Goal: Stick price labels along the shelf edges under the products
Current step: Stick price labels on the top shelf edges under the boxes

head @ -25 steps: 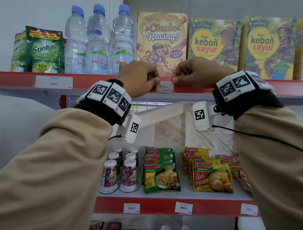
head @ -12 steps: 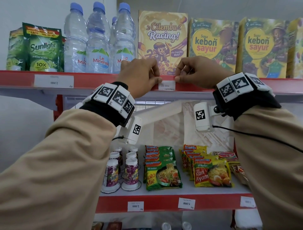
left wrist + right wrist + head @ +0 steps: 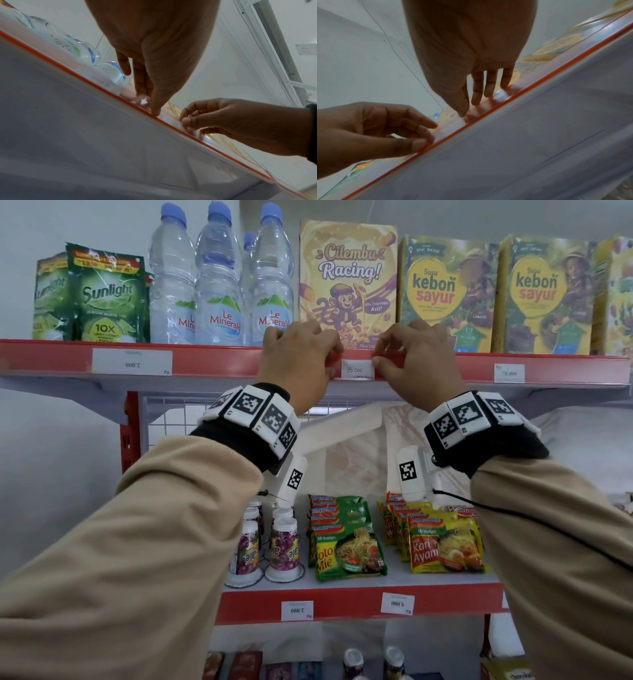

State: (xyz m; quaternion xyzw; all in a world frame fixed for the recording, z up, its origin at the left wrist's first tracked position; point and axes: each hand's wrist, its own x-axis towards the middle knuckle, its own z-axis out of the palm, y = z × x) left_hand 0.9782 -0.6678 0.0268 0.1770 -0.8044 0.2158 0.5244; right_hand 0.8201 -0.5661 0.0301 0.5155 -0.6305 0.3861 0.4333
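Observation:
A white price label (image 3: 356, 369) reading 85.000 lies on the red upper shelf edge (image 3: 219, 361), right under the Cilembu Racing box (image 3: 347, 275). My left hand (image 3: 334, 359) pinches the label's left end, thumb on the front and curled fingers over the top of the edge. My right hand (image 3: 378, 361) pinches the right end the same way. In the left wrist view the left hand (image 3: 150, 105) has its thumb tip on the edge, with the right hand (image 3: 187, 120) curled beside it. In the right wrist view the right hand (image 3: 467, 108) and left hand (image 3: 426, 138) both touch the strip.
Two other labels (image 3: 132, 361) (image 3: 509, 372) sit on the same edge, under the Sunlight pouches (image 3: 102, 296) and a kebon sayur box (image 3: 448, 292). Water bottles (image 3: 219, 285) stand left of my hands. The lower shelf holds noodle packs (image 3: 346, 542), cups (image 3: 281, 546) and labels (image 3: 297, 610) (image 3: 397, 603).
Both hands have rolled knuckles-up, with fingers now hooked over the top of the shelf edge. The label stays between them on the red strip. The head view has shifted slightly.

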